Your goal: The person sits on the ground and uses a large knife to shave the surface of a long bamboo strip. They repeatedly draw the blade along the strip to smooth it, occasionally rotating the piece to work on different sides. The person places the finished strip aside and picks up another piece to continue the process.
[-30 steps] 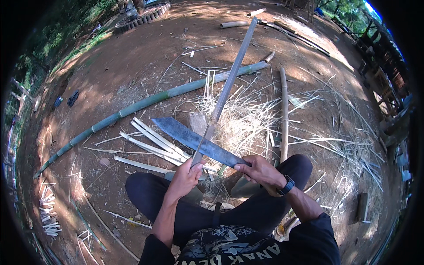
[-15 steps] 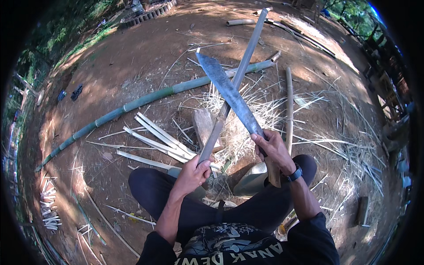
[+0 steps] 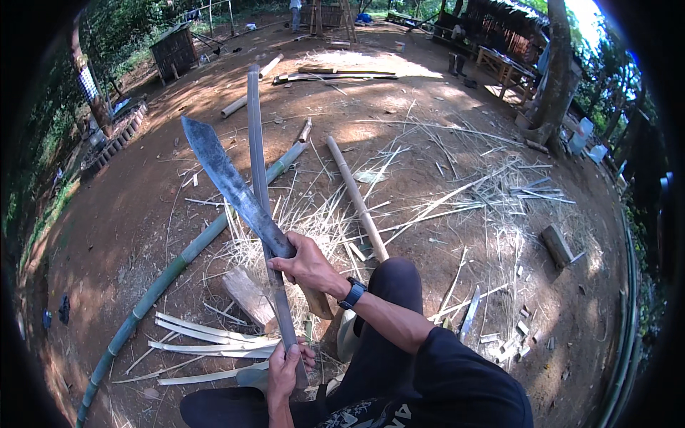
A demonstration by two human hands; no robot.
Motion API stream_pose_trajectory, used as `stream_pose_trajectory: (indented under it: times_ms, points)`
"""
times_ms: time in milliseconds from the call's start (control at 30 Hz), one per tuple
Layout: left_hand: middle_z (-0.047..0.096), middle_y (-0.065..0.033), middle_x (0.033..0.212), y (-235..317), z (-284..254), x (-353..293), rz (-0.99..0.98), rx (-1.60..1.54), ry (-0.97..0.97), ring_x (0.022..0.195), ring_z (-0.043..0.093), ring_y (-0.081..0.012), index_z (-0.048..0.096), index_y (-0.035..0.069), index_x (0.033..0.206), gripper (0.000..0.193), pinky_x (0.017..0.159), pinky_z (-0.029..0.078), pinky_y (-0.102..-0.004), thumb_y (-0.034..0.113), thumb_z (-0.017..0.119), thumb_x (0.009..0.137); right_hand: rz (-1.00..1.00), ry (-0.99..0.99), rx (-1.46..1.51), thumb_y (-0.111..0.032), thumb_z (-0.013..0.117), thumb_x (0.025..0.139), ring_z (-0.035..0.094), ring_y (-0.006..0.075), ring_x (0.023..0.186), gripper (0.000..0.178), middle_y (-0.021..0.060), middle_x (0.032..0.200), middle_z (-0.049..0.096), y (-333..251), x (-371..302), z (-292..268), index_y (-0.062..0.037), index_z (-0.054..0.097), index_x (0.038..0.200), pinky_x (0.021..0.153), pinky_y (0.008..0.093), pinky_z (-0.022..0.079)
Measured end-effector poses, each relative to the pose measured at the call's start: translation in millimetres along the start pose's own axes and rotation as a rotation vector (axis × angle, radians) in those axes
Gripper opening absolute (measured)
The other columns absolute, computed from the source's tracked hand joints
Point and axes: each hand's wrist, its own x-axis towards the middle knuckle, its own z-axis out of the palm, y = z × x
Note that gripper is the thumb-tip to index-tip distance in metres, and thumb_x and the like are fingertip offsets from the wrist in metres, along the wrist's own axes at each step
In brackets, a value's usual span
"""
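Observation:
My right hand (image 3: 312, 265), below a dark wristwatch (image 3: 352, 292), is wrapped round the handle of a machete. The broad grey blade of the machete (image 3: 225, 172) slants up to the left and crosses a long split bamboo slat (image 3: 255, 132). My left hand (image 3: 282, 371) grips that slat near its lower end. The slat stands nearly upright in the view, and my right thumb lies close against it. Beneath the hands a wooden block (image 3: 248, 296) lies on the ground among pale bamboo shavings. Several pale split strips (image 3: 203, 347) lie left of my left hand.
A long green bamboo pole (image 3: 165, 282) curves across the left. A thinner brown pole (image 3: 357, 198) lies ahead of my knee. At the right are scattered strips (image 3: 492, 196), another block (image 3: 556, 246) and a knife-like blade (image 3: 470, 314). A tree trunk (image 3: 560, 75) and huts stand behind.
The whole view has swung to the right and up, bringing the far yard into sight. My right hand, still on the machete, has come against the slat. My left hand keeps its grip.

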Motion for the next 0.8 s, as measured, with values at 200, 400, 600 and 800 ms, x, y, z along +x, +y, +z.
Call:
stream_pose_trajectory:
  times_ms: [200, 400, 600, 800]
  points:
    - [0.06, -0.0077, 0.099, -9, -2, 28, 0.354, 0.252, 0.408, 0.087, 0.057, -0.0129, 0.05, -0.005, 0.122, 0.042, 0.079, 0.047, -0.0273, 0.027, 0.058, 0.097, -0.025, -0.003, -0.01, -0.008, 0.071, 0.084, 0.048, 0.005, 0.058, 0.021, -0.0016, 0.068, 0.052, 16, -11, 6, 0.0002, 0.054, 0.094, 0.048, 0.025, 0.039]
    - [0.061, -0.0061, 0.088, 3, 1, 28, 0.152, 0.135, 0.441, 0.08, 0.057, -0.0115, 0.059, -0.003, 0.1, 0.028, 0.074, 0.049, -0.0264, 0.024, 0.062, 0.094, -0.02, 0.031, -0.037, -0.011, 0.07, 0.082, 0.047, 0.0102, 0.062, 0.022, 0.0024, 0.068, 0.051, 63, -32, 13, 0.0019, 0.054, 0.091, 0.056, 0.0301, 0.041]
    - [0.062, -0.0076, 0.082, -1, 5, 1, 0.123, 0.149, 0.368, 0.077, 0.059, -0.0131, 0.06, -0.003, 0.09, 0.024, 0.075, 0.05, -0.0281, 0.02, 0.068, 0.09, 0.076, -0.015, -0.091, -0.011, 0.07, 0.082, 0.048, 0.0116, 0.065, 0.023, 0.006, 0.069, 0.052, 46, -68, 9, 0.0027, 0.056, 0.095, 0.059, 0.0307, 0.043]
    - [0.058, -0.006, 0.08, 29, -1, -49, 0.096, 0.116, 0.197, 0.074, 0.064, -0.014, 0.063, -0.003, 0.085, 0.012, 0.068, 0.05, -0.0244, 0.008, 0.068, 0.088, 0.126, -0.101, -0.133, -0.009, 0.071, 0.08, 0.048, 0.0093, 0.065, 0.021, 0.0024, 0.069, 0.052, 52, -79, 28, 0.0011, 0.056, 0.091, 0.058, 0.03, 0.044]
